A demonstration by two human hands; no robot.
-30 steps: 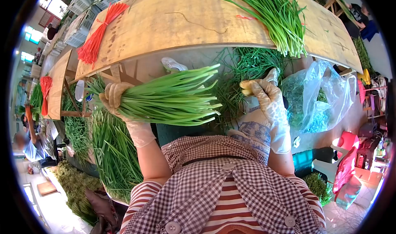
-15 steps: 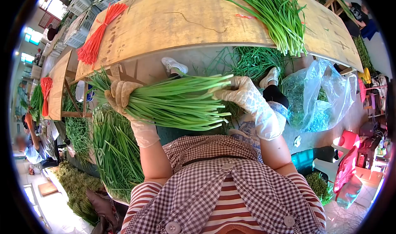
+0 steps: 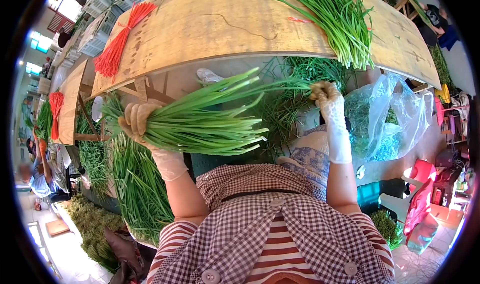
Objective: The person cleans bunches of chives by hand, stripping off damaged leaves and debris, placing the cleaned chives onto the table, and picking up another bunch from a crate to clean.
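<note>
My left hand (image 3: 136, 119), in a stained glove, is closed round a thick bunch of garlic chives (image 3: 210, 126), the pale cut ends fanning out to the right. My right hand (image 3: 329, 100), gloved too, pinches a few thin chive leaves (image 3: 286, 86) that stretch from near the top of the bunch. Both hands are above my lap, in front of the table edge. Beside my left forearm lies a big pile of chives (image 3: 140, 184).
On the wooden table (image 3: 210, 39) lie red ties (image 3: 122, 41) and another chive bunch (image 3: 335, 24). A clear plastic bag of greens (image 3: 387, 119) stands at the right. Loose leaves (image 3: 312, 71) cover the floor under the table. Another person (image 3: 42, 176) sits far left.
My right hand has moved from the bunch's cut ends out to the right and slightly up, drawing thin leaves with it. My left hand, with the bunch, has shifted slightly left.
</note>
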